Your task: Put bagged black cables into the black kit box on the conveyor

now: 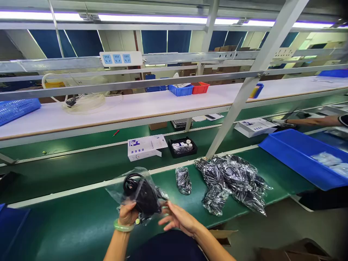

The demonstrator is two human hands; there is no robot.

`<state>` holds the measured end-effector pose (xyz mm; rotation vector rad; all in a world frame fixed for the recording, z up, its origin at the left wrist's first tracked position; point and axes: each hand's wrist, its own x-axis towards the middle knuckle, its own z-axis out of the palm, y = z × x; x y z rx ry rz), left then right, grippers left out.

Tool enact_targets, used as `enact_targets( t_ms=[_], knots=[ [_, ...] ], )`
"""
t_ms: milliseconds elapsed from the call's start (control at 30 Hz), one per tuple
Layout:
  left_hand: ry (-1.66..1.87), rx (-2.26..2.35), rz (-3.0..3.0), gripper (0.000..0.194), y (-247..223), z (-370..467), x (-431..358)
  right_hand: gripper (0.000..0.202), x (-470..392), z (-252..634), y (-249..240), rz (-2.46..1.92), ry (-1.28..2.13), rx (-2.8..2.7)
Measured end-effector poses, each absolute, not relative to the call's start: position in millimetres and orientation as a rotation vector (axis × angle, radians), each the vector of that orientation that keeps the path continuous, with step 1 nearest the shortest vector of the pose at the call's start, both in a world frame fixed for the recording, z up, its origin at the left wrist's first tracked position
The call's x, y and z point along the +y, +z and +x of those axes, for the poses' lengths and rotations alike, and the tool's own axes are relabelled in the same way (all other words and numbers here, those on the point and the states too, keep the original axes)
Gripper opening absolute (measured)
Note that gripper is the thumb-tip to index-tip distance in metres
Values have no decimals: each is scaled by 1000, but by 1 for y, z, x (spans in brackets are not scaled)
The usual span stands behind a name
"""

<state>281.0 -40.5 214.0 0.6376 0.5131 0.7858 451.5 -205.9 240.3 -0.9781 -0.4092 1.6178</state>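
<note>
Green conveyor, unreadable white box [145, 146]; left hand [127, 214] grips bagged adapter [143, 195], right hand [178, 217] open.

Single head-worn view: looks forward and down from above the seated person, close over the green tabletop [67, 224], facing the white shelf [152, 103] and overhead lights beyond.

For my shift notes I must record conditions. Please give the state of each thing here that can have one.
Left hand: fingers closed on the clear bag.
Right hand: open, fingers touching the bag's edge.
Clear bag: held up, black cable and adapter inside.
Small bagged item: lying alone on the green belt.
Pile of bagged items: heaped, untouched.
Black tray: open, parts inside.
White box: lying flat, flap open.
</note>
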Motion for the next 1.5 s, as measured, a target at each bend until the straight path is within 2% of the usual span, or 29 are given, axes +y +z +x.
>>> enact_targets(
  t_ms=[133,367,467,533,633,733,900,1033,1167,1333,1500],
  knots=[
    [691,534,659,20,224,286,-68,58,-198,451,245,-854,1586,-486],
    [757,578,552,29,241,289,-91,65,-202,441,240,-815,1944,-419],
    [755,536,521,34,246,288,-93,65,-200,440,241,-821,1984,-388],
    [754,509,517,37,246,288,-94,61,-195,442,242,-881,1862,-409],
    [750,544,549,37,242,292,-98,56,-183,442,238,-1085,1473,-503],
    [761,629,576,35,238,294,-99,63,-172,434,232,-1306,1212,-636],
    [675,602,926,37,250,272,-90,52,-167,417,232,-1224,1252,-546],
    [510,613,1244,42,248,233,-79,56,-167,422,239,-1118,1198,-270],
    [348,552,1191,47,228,216,-93,59,-167,432,244,-1085,1104,-137],
    [438,666,1140,26,227,240,-121,59,-166,424,247,-1080,1013,-218],
    [555,785,1304,26,247,251,-122,64,-163,419,256,-1107,967,-258]
  ],
)
